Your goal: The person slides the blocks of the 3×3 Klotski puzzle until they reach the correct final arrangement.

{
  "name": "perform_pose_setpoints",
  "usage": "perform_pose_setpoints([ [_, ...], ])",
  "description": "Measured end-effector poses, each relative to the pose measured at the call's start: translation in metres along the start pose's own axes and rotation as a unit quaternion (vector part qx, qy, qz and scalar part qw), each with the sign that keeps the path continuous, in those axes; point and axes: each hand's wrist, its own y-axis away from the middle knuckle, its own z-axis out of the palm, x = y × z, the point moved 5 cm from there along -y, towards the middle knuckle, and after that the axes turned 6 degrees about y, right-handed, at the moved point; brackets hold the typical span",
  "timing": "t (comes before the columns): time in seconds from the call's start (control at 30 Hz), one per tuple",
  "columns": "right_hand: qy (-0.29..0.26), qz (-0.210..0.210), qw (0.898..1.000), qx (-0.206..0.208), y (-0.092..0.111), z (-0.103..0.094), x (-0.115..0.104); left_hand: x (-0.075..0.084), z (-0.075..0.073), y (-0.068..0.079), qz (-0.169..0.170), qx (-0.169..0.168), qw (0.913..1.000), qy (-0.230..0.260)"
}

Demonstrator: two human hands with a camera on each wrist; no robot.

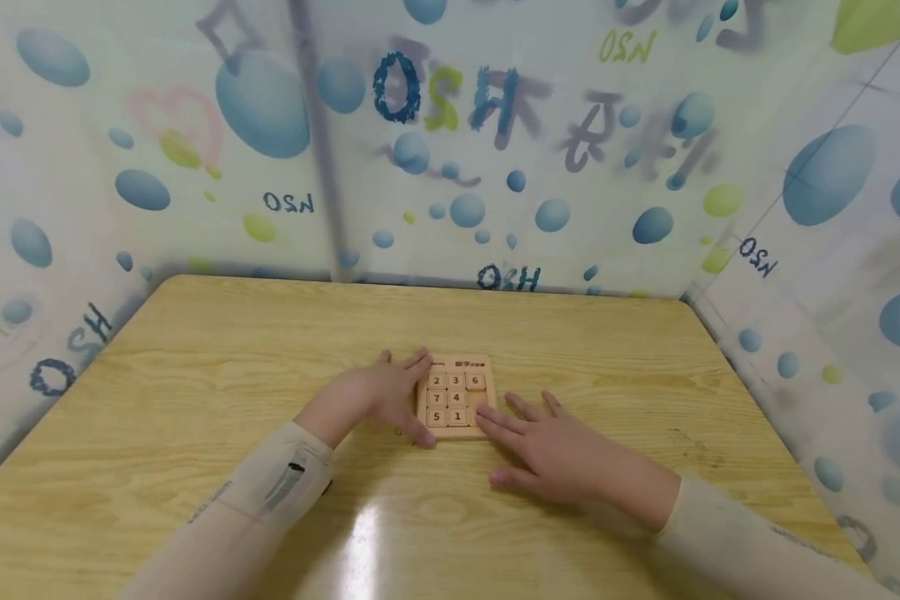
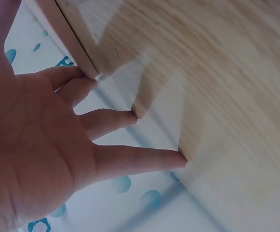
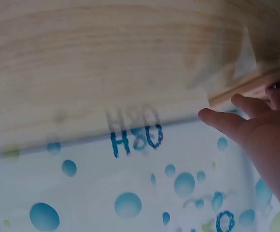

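Observation:
On the table lies a wooden number slide puzzle point(image 1: 456, 432), with rows reading 2 3 6, then 7 4 and a gap, then 5 1 and a tile mostly covered by a fingertip. My left hand point(image 1: 385, 392) spans its left side, thumb at the near left corner and a finger at the far left corner. The left wrist view shows that hand's fingers point(image 2: 140, 157) spread and straight beside the puzzle's frame point(image 2: 65, 36). My right hand point(image 1: 558, 450) reaches in from the right. Its extended fingertips touch the covered lower-right tile, while its thumb stays off the frame.
The puzzle sits around the middle of a light wood-grain table point(image 1: 270, 333). A white wall point(image 1: 450, 242) with blue and green drops and lettering stands behind the far edge, and similar walls flank both sides. Pale sleeves point(image 1: 750, 542) cover the forearms.

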Motion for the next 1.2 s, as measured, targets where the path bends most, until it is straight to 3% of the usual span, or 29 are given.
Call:
perform_pose_setpoints([
  [0.17, 0.028, -0.015, 0.999, 0.01, -0.002, -0.012, -0.007, 0.003, -0.002, 0.002, -0.001, 0.008, 1.0, -0.001],
  [0.43, 0.023, -0.019, 0.999, 0.022, -0.037, -0.008, -0.003, 0.004, 0.005, 0.002, -0.007, 0.016, 0.9997, 0.018],
  [0.73, 0.037, 0.009, 0.999, 0.015, -0.021, -0.013, 0.014, 0.004, 0.0, 0.0, -0.003, 0.023, 0.9994, 0.024],
  [0.97, 0.043, -0.031, 0.999, 0.013, -0.022, -0.015, -0.016, 0.001, 0.001, -0.002, 0.007, 0.019, 0.9994, 0.03],
  [1.2, 0.029, -0.006, 1.0, 0.007, -0.027, -0.017, -0.029, 0.0, 0.001, 0.001, -0.001, 0.018, 0.9987, 0.048],
])
